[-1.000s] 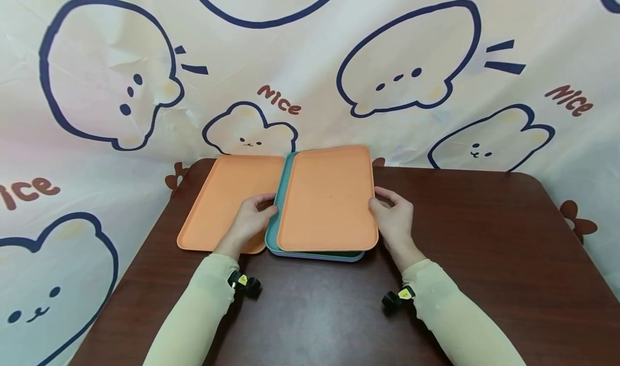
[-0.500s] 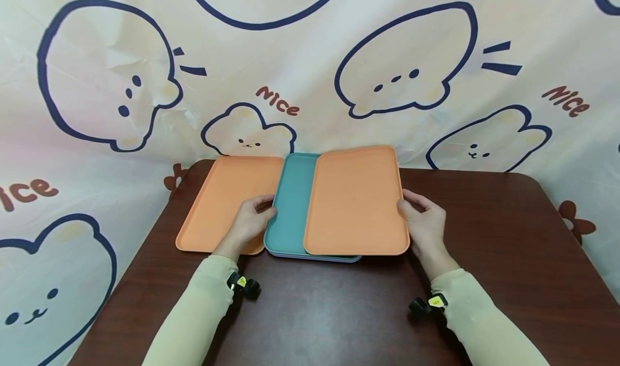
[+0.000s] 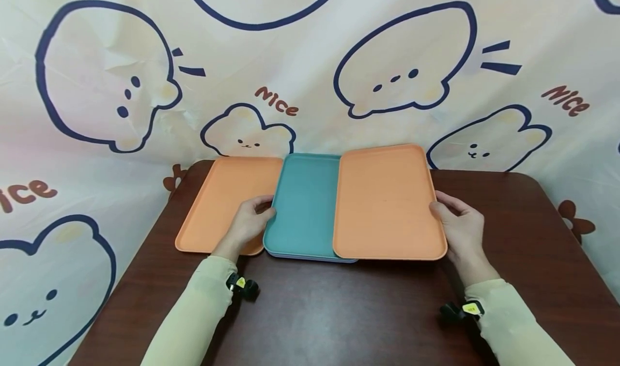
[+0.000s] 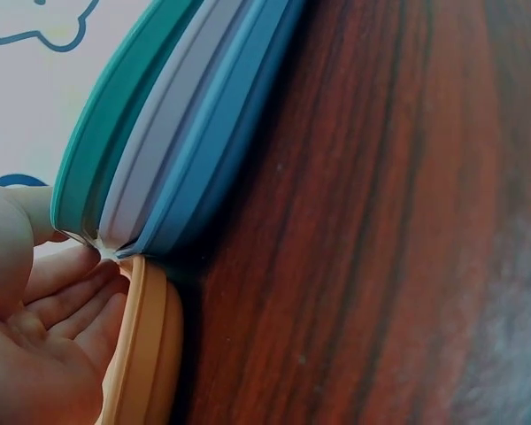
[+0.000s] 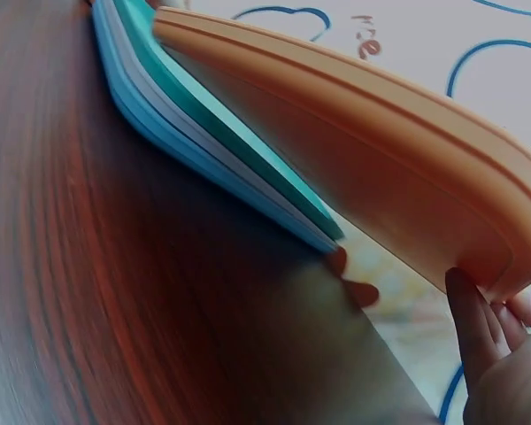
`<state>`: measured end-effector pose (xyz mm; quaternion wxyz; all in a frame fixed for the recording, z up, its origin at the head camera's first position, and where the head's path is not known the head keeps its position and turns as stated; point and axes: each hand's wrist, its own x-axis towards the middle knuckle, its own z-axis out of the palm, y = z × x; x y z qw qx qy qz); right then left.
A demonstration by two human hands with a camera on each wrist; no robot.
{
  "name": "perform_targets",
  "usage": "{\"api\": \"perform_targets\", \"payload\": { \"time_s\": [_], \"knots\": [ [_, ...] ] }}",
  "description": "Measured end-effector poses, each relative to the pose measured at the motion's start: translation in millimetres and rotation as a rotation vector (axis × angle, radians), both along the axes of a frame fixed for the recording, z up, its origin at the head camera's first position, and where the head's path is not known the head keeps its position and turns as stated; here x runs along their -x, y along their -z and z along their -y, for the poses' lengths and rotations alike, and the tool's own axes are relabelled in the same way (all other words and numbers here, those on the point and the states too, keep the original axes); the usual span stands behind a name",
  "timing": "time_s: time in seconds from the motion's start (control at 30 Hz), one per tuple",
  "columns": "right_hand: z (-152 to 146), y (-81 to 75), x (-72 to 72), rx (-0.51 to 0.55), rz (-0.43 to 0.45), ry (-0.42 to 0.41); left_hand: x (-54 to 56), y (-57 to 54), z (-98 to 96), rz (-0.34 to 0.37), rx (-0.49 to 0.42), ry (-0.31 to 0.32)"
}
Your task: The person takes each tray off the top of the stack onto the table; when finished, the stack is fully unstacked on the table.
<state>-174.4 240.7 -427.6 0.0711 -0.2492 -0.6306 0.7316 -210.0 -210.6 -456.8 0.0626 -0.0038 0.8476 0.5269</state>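
My right hand (image 3: pixel 462 231) pinches the right edge of an orange tray (image 3: pixel 385 202), thumb on top and fingers beneath. In the right wrist view this tray is raised and tilted above the stack. A teal tray (image 3: pixel 305 207) lies uncovered on its left side, on top of a lavender tray (image 4: pixel 159 146) and a blue tray (image 4: pixel 212 155). My left hand (image 3: pixel 249 220) holds the left edge of the teal tray, its thumb at the rim. Another orange tray (image 3: pixel 225 199) rests flat at the left, partly behind the left hand.
All of this is on a dark brown wooden table (image 3: pixel 310 312). A pale cloth (image 3: pixel 310 59) with cartoon drawings hangs right behind the table's back edge. Both wrists wear small black cameras.
My right hand has carried the orange tray to the right, sliding it partly off the teal tray, more of which now shows. The left hand has stayed in place.
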Motion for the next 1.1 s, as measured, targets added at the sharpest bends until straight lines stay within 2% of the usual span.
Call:
{"api": "perform_targets", "payload": {
  "time_s": [0.4, 0.6, 0.83, 0.97, 1.1],
  "knots": [
    [-49.9, 1.3, -8.8, 0.051, 0.014, 0.000, -0.6, 0.7, 2.7, -0.026, 0.019, 0.024],
    [-71.0, 9.6, -13.4, 0.047, 0.035, 0.007, -1.4, 1.1, 1.0, -0.021, 0.020, 0.021],
    [-82.2, 20.4, -14.3, 0.041, 0.054, -0.037, -0.2, 2.2, 1.6, -0.026, 0.028, 0.013],
    [-81.5, 26.8, -9.7, 0.009, 0.090, -0.039, -0.7, 3.0, 2.0, -0.025, 0.022, 0.015],
    [-74.6, 30.8, -3.8, -0.095, 0.165, -0.057, -1.8, 3.0, 2.3, -0.026, 0.019, 0.018]
  ]
}}
